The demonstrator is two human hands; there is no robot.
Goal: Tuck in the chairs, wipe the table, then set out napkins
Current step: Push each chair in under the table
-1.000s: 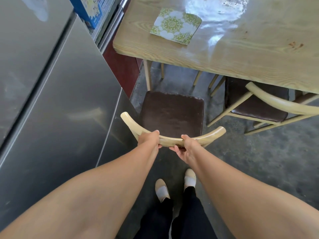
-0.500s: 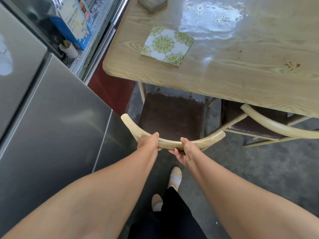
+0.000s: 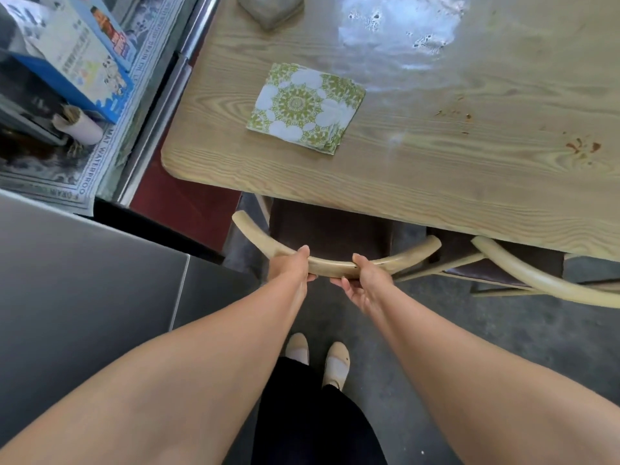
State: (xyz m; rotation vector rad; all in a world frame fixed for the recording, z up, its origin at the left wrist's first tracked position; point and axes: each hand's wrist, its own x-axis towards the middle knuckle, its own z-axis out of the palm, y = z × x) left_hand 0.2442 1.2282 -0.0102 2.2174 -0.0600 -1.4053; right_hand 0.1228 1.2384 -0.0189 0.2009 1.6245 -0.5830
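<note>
A light wooden chair (image 3: 412, 253) with a dark brown seat stands under the near edge of the wooden table (image 3: 436, 182), most of its seat hidden beneath the top. My left hand (image 3: 290, 265) and my right hand (image 3: 364, 280) both grip its curved backrest near the middle, thumbs on top. A stack of green and white patterned napkins (image 3: 303, 107) lies on the table just beyond the chair. Farther back sits a grey cloth (image 3: 268, 10), with a shiny wet patch (image 3: 396, 31) to its right.
A second chair (image 3: 523, 273) stands to the right, partly under the table. A steel appliance (image 3: 84, 280) fills the left side. Behind it a counter holds a blue box (image 3: 84, 62) and a paper roll (image 3: 80, 125). Brown stains (image 3: 582, 147) mark the tabletop at right.
The chair has slid forward under the table with both hands on its backrest, so much less of the seat shows. I have stepped closer, and the table fills more of the view.
</note>
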